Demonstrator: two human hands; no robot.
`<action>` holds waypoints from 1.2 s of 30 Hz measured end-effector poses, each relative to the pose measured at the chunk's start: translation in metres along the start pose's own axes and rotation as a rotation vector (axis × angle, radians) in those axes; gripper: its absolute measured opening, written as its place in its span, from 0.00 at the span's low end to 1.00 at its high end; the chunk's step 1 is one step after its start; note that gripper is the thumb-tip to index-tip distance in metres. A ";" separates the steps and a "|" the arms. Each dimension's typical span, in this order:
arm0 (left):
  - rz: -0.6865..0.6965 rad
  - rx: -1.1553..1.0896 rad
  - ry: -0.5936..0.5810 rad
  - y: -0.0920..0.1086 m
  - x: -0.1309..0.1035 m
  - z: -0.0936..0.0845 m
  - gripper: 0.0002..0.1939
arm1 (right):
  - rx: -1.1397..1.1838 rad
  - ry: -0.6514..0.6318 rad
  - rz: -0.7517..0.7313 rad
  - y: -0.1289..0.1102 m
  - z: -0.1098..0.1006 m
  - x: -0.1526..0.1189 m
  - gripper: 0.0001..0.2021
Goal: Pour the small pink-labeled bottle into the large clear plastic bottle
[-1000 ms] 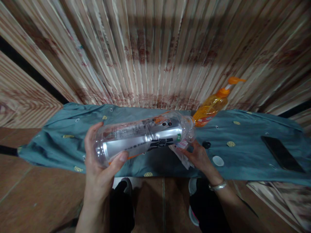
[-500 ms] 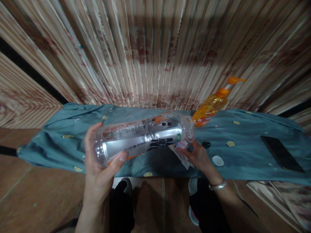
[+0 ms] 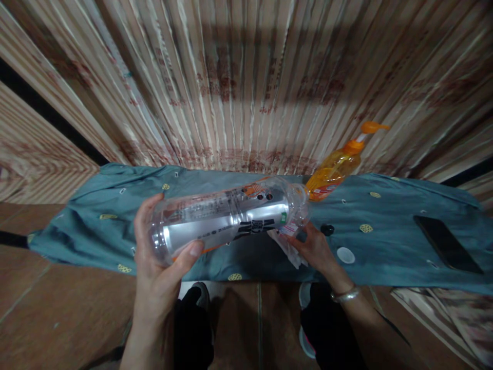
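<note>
My left hand (image 3: 157, 262) is wrapped round the base of a large clear plastic drink bottle (image 3: 215, 218) with a silver label and dark lettering. The bottle lies nearly level above the cloth, its neck end to the right and slightly higher. Just below the neck, my right hand (image 3: 314, 246) pinches a crumpled piece of thin clear plastic with pink print (image 3: 287, 246). Part of that plastic is hidden behind the bottle and the fingers, and whether it touches the bottle's neck I cannot tell.
A pump bottle of orange liquid (image 3: 331, 172) stands behind my right hand on the green cloth-covered table (image 3: 96, 216). To the right are a small black cap (image 3: 327, 229), a white round lid (image 3: 345, 255) and a black phone (image 3: 447, 244). A pleated patterned curtain (image 3: 246, 87) hangs behind.
</note>
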State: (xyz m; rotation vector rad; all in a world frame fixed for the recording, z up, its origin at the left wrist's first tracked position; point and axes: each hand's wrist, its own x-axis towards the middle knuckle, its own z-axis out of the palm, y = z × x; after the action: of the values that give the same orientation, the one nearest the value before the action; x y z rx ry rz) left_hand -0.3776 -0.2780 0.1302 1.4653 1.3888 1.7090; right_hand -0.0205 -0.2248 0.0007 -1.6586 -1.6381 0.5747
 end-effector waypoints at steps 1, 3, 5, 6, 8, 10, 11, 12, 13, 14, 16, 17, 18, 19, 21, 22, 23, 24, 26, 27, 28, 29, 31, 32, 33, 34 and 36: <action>0.002 0.001 0.000 0.000 0.000 0.000 0.44 | -0.007 0.004 0.001 0.000 0.000 0.000 0.28; 0.013 -0.006 -0.002 0.000 -0.001 0.000 0.44 | -0.012 0.006 0.007 -0.001 0.000 0.000 0.30; 0.016 -0.015 -0.006 0.000 0.000 0.000 0.44 | -0.003 -0.007 0.018 -0.003 -0.001 0.000 0.30; 0.014 -0.018 -0.011 0.000 0.000 0.000 0.44 | 0.002 -0.015 0.022 -0.003 -0.001 0.000 0.30; 0.009 -0.004 -0.012 0.000 0.001 -0.001 0.44 | 0.003 -0.024 0.027 -0.004 -0.001 0.000 0.29; 0.012 0.024 -0.016 -0.001 0.001 -0.002 0.45 | 0.000 -0.021 0.020 -0.005 -0.001 0.000 0.30; 0.014 0.040 -0.017 -0.001 0.001 -0.002 0.45 | 0.002 -0.017 0.015 -0.004 -0.001 0.001 0.30; 0.016 0.057 -0.017 -0.001 0.002 -0.002 0.46 | 0.004 -0.013 0.011 -0.004 0.000 0.001 0.30; 0.020 0.070 -0.020 -0.001 0.002 -0.002 0.46 | 0.006 -0.007 0.008 -0.003 0.000 0.001 0.31; 0.021 0.076 -0.020 -0.001 0.002 -0.002 0.46 | 0.006 -0.003 0.006 -0.002 0.000 0.001 0.31; 0.014 0.072 -0.013 0.000 0.002 -0.001 0.46 | 0.000 -0.006 0.006 -0.001 0.000 0.001 0.31; 0.009 0.064 -0.010 0.001 0.001 0.000 0.45 | -0.006 -0.008 0.007 -0.001 0.000 0.001 0.31; 0.010 0.058 -0.008 0.002 0.001 0.000 0.45 | -0.011 -0.009 0.007 -0.001 0.000 0.000 0.31; 0.010 0.056 -0.007 0.002 0.001 0.001 0.45 | -0.015 -0.009 0.008 -0.001 -0.001 0.000 0.31; 0.016 0.068 -0.005 0.002 0.001 0.001 0.45 | -0.025 -0.009 0.012 -0.001 -0.001 0.000 0.29; 0.020 0.078 -0.006 0.002 0.001 0.001 0.45 | -0.029 -0.011 0.015 -0.002 -0.001 0.000 0.28; 0.021 0.085 -0.007 0.002 0.001 0.001 0.45 | -0.032 -0.016 0.020 -0.002 -0.001 0.000 0.27; 0.018 0.087 -0.007 0.002 0.001 0.001 0.46 | -0.035 -0.020 0.026 -0.002 -0.001 0.000 0.26; 0.010 0.082 -0.007 0.001 0.001 0.000 0.46 | -0.030 -0.026 0.034 -0.003 -0.001 0.000 0.25; 0.010 0.078 -0.006 0.000 0.001 0.000 0.46 | -0.024 -0.028 0.031 -0.003 -0.001 0.000 0.25; 0.011 0.074 -0.005 -0.001 0.002 -0.001 0.46 | -0.015 -0.029 0.023 -0.003 -0.001 0.000 0.26; 0.016 0.072 -0.006 -0.002 0.002 -0.002 0.46 | -0.006 -0.027 0.013 -0.003 -0.001 0.000 0.26; 0.020 0.069 -0.012 -0.004 0.002 -0.003 0.46 | 0.006 -0.017 -0.001 -0.003 -0.001 0.000 0.27; 0.016 0.066 -0.015 -0.005 0.002 -0.004 0.47 | 0.007 -0.012 0.001 -0.002 -0.001 0.000 0.26; 0.010 0.063 -0.017 -0.005 0.002 -0.004 0.47 | 0.006 -0.010 0.007 -0.002 -0.001 0.000 0.25; 0.004 0.063 -0.018 -0.005 0.002 -0.004 0.47 | 0.004 -0.008 0.016 -0.002 -0.001 0.000 0.24; 0.001 0.066 -0.015 -0.003 0.002 -0.003 0.47 | 0.008 -0.008 0.021 -0.002 -0.001 0.000 0.24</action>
State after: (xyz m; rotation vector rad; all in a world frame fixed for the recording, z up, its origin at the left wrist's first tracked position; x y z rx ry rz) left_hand -0.3813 -0.2765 0.1282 1.5108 1.4493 1.6639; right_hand -0.0215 -0.2256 0.0026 -1.6715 -1.6240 0.5986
